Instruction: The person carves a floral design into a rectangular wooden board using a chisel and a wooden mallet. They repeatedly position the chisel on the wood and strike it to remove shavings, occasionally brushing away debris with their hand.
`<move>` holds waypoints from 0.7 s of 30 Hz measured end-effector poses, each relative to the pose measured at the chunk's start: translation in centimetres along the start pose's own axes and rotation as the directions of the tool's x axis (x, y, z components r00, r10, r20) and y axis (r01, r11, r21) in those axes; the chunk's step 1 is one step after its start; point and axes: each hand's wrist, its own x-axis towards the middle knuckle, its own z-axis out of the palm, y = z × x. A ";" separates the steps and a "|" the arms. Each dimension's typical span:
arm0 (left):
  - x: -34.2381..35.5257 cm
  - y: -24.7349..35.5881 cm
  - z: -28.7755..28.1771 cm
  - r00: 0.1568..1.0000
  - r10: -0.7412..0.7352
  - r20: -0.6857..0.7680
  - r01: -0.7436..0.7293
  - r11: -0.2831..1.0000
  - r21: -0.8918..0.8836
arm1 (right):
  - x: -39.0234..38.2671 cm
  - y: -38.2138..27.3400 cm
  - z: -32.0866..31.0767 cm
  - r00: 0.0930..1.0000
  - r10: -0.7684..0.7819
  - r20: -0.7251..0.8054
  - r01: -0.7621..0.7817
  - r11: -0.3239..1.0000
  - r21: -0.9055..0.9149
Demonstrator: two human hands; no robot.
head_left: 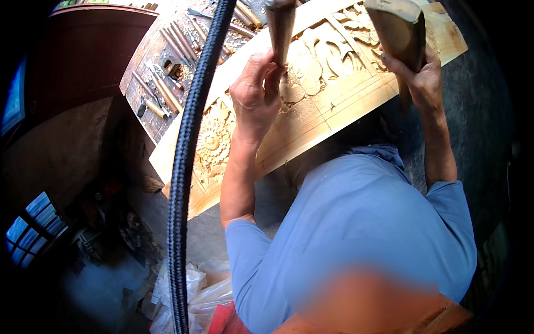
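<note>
A long pale wooden panel (328,106) carved with flowers and leaves lies slanted across the workbench. My left hand (256,94) is closed around the handle of a chisel (280,25), which stands upright over the carved flower in the panel's middle. My right hand (421,75) grips a wooden mallet (397,28), raised above the right part of the panel. Both forearms reach up from my blue shirt (356,222).
Several chisels (167,83) lie spread on the bench beyond the panel at upper left. A black braided cord (186,156) hangs down through the view. Clear plastic bags (203,295) sit low at the bottom. A dark wooden cabinet (83,50) stands at far left.
</note>
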 end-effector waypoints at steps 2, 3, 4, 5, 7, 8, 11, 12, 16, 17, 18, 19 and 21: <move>-0.2 0.0 -0.1 0.999 -0.021 0.029 0.020 1.000 0.016 | -0.3 -1.7 1.1 0.988 -0.134 -0.074 0.126 0.987 -0.103; -0.3 0.1 -0.2 0.999 -0.028 0.040 0.027 0.999 0.025 | -0.4 -2.5 1.4 0.973 -0.206 -0.106 0.189 0.969 -0.158; -0.1 0.3 -0.3 0.999 -0.021 0.032 0.020 0.999 0.048 | 0.2 -3.5 0.8 0.925 -0.377 -0.039 0.352 0.893 -0.282; -0.5 -0.1 -0.5 0.999 -0.009 0.032 0.006 0.996 0.084 | 0.8 -4.6 0.6 0.851 -0.524 -0.041 0.479 0.806 -0.348; -0.7 -0.2 -0.4 0.999 0.030 0.016 -0.032 0.993 0.114 | 1.6 -6.8 -0.1 0.720 -0.691 -0.068 0.600 0.668 -0.440; -0.6 0.0 -0.5 0.999 0.042 0.024 -0.045 0.990 0.136 | 1.8 -7.8 -0.3 0.681 -0.728 -0.081 0.632 0.640 -0.437; -0.6 -0.3 -0.4 0.998 0.050 0.025 -0.050 0.998 0.024 | 2.8 -11.4 0.5 0.646 -0.751 -0.141 0.714 0.659 -0.236; -0.9 -1.0 0.2 0.999 0.045 0.002 -0.045 0.999 -0.027 | 2.9 -12.4 1.3 0.685 -0.705 -0.182 0.713 0.700 -0.026; 0.0 -0.4 0.0 0.991 0.132 0.021 -0.132 0.991 0.019 | 4.7 -15.7 2.8 0.540 -0.835 0.105 0.770 0.439 -0.462; -0.2 -0.5 -0.4 0.991 0.127 0.034 -0.129 0.991 0.037 | 5.0 -15.9 3.2 0.487 -0.844 0.225 0.752 0.274 -0.600; -0.6 -1.2 -0.5 0.984 0.179 0.011 -0.179 0.983 0.048 | 5.1 -15.9 3.6 0.463 -0.839 0.286 0.746 0.195 -0.637; -0.6 -1.4 -0.2 0.982 0.190 -0.003 -0.190 0.981 0.031 | 5.4 -16.0 3.3 0.460 -0.843 0.280 0.733 0.182 -0.656; -0.4 -1.6 0.3 0.977 0.211 -0.029 -0.211 0.977 -0.001 | 5.3 -16.4 3.0 0.455 -0.836 0.307 0.709 0.131 -0.693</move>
